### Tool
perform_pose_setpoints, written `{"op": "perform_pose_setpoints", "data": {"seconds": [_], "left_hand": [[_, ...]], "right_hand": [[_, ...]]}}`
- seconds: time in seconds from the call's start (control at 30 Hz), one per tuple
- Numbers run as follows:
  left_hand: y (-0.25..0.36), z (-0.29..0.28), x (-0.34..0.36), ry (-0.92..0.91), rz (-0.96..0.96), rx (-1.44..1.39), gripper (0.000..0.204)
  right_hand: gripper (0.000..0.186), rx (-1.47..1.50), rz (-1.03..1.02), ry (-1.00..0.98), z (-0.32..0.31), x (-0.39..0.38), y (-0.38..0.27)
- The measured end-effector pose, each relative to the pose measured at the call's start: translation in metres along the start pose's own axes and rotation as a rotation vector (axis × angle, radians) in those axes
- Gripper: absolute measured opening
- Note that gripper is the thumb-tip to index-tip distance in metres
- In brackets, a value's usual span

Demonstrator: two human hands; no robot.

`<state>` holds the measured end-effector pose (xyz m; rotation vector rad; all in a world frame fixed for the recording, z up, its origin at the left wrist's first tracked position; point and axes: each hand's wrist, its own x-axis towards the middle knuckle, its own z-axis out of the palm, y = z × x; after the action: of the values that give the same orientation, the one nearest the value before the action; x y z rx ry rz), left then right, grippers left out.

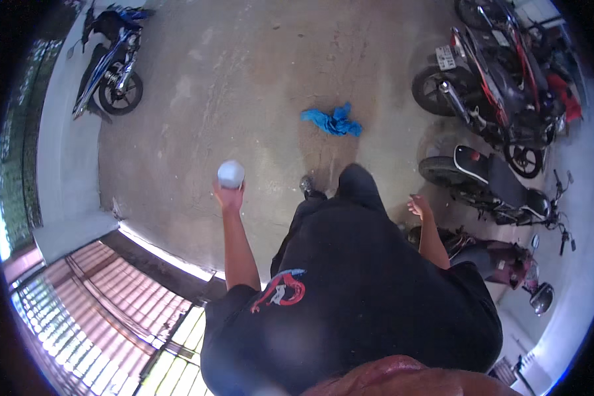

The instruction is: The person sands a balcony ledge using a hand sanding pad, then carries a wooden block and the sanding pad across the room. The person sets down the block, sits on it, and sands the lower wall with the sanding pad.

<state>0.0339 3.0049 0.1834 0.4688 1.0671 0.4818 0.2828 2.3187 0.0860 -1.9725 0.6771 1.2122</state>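
My left hand [230,196] is stretched out to the left, its fingers closed around the lower side of a pale white round object [231,174]. From above it looks like a ball or the rounded top of a container; I cannot tell which. To the right of my body, my right hand [418,206] hangs in the air with its fingers loosely bent and apart, and no object shows in it. It is nearest to the parked motorcycles. Ahead of me a crumpled blue cloth [333,121] lies on the concrete floor [231,86], out of reach of both hands.
A blue motorcycle [117,69] stands by the left wall. Along the right side are a red and black motorcycle [492,92], a black one [492,175] and a dark red scooter [508,261]. A barred gate [105,297] lies at the lower left.
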Motion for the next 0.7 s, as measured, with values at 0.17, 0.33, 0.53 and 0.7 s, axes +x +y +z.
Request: {"op": "perform_pose_setpoints", "data": {"seconds": [0.17, 0.33, 0.53, 0.7], "left_hand": [[0.019, 0.133, 0.086, -0.290, -0.100, 0.213, 0.055], [0.007, 0.251, 0.149, -0.199, -0.064, 0.273, 0.060], [-0.002, 0.369, 0.191, -0.170, -0.052, 0.189, 0.057], [-0.001, 0.457, 0.223, -0.146, 0.019, 0.105, 0.057]], "right_hand": [[0.028, 0.256, 0.030, 0.198, 0.023, 0.006, -0.016], [0.026, -0.047, 0.188, -0.216, 0.028, 0.070, -0.086], [0.023, -0.249, 0.047, -0.338, -0.064, 0.264, -0.255], [0.027, -1.115, -0.864, 0.289, -0.208, 0.382, -0.555]]}}
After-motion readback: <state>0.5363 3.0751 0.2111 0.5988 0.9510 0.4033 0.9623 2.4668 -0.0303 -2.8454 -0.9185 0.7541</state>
